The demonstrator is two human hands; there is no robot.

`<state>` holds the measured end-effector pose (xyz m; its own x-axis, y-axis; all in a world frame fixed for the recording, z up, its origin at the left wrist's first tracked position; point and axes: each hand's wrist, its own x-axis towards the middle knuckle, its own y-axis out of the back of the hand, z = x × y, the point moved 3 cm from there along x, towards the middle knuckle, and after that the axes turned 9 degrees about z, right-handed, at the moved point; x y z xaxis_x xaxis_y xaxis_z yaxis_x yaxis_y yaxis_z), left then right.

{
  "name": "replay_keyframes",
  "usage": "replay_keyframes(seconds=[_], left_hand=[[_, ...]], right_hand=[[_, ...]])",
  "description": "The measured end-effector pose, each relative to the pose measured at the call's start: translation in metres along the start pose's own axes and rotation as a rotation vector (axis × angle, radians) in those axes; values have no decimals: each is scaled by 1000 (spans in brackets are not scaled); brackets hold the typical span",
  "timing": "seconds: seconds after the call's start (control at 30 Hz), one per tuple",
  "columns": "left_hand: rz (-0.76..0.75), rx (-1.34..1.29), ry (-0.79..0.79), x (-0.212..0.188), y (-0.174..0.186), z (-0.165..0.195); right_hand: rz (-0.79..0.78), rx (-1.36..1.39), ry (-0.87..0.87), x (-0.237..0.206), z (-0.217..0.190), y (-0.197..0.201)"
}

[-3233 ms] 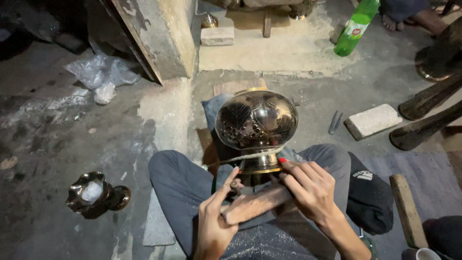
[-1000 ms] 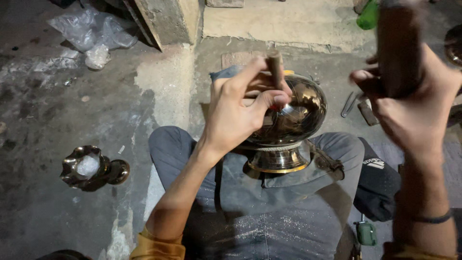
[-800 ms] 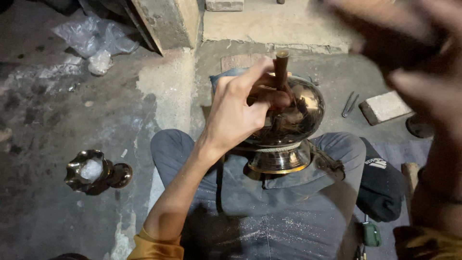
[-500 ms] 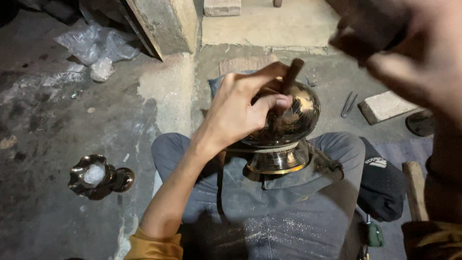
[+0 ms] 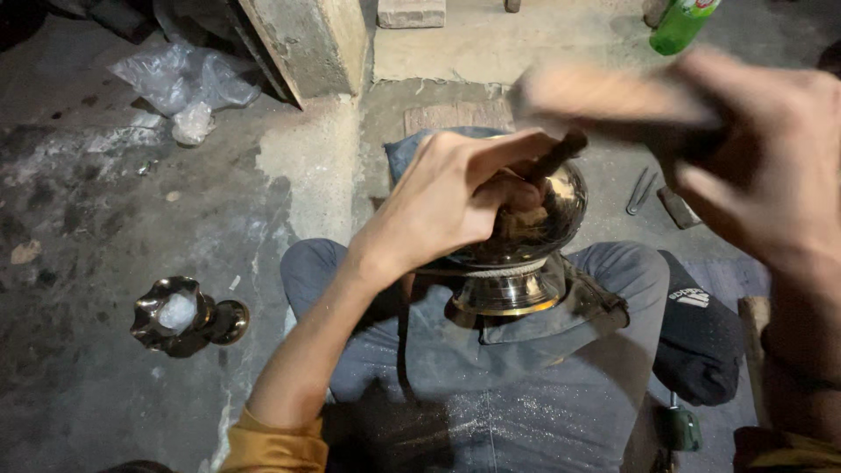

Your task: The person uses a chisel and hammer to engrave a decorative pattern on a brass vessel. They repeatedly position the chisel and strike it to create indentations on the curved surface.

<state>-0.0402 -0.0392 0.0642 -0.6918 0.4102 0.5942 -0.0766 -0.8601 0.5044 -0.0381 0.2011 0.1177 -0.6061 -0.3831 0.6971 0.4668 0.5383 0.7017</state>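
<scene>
Lap: where the grey trousers lie flat, the round shiny brass vessel (image 5: 526, 254) sits on its flared foot.
Left hand (image 5: 447, 206): fingers pinch a short dark punch (image 5: 554, 158) on the vessel's top.
Right hand (image 5: 753, 166): closed round a blurred wooden tool (image 5: 613, 96) (raised).
Floor: crumpled dark metal piece (image 5: 184, 315) left; green bottle (image 5: 679, 24) far.

A rough, stained concrete floor (image 5: 105, 228) carries everything here. At the upper left of the frame a crumpled clear plastic bag (image 5: 180, 83) lies on it, just beside the foot of a concrete pillar (image 5: 311, 44). At the lower left a small dark metal vessel (image 5: 180, 315) lies tipped on its side. Along the top edge sits a brick (image 5: 412, 12), and at the upper right a green plastic bottle (image 5: 679, 24). Right of centre, a pair of metal tongs or pliers (image 5: 639, 188), too small to tell which, rests near a flat stone block (image 5: 679, 207). A wooden piece (image 5: 753, 324) lies at the right edge.
</scene>
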Motion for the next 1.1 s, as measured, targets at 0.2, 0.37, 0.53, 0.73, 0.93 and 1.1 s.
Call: replay_keyframes(seconds=[0.2, 0.37, 0.53, 0.73, 0.93, 1.1], left_hand=[[180, 89, 57, -13, -2, 5], [383, 123, 70, -27, -3, 11], [534, 83, 108, -40, -6, 15], [599, 116, 172, -51, -12, 19], [675, 130, 166, -58, -18, 24], [752, 174, 199, -60, -20, 27]], right_hand=[[-315, -478, 58, 20, -2, -4], [-358, -441, 114, 44, -24, 5], [3, 235, 126, 55, -54, 15], [-156, -81, -14, 59, -62, 3], [-524, -646, 337, 69, -66, -4], [-691, -990, 344, 75, -93, -2]])
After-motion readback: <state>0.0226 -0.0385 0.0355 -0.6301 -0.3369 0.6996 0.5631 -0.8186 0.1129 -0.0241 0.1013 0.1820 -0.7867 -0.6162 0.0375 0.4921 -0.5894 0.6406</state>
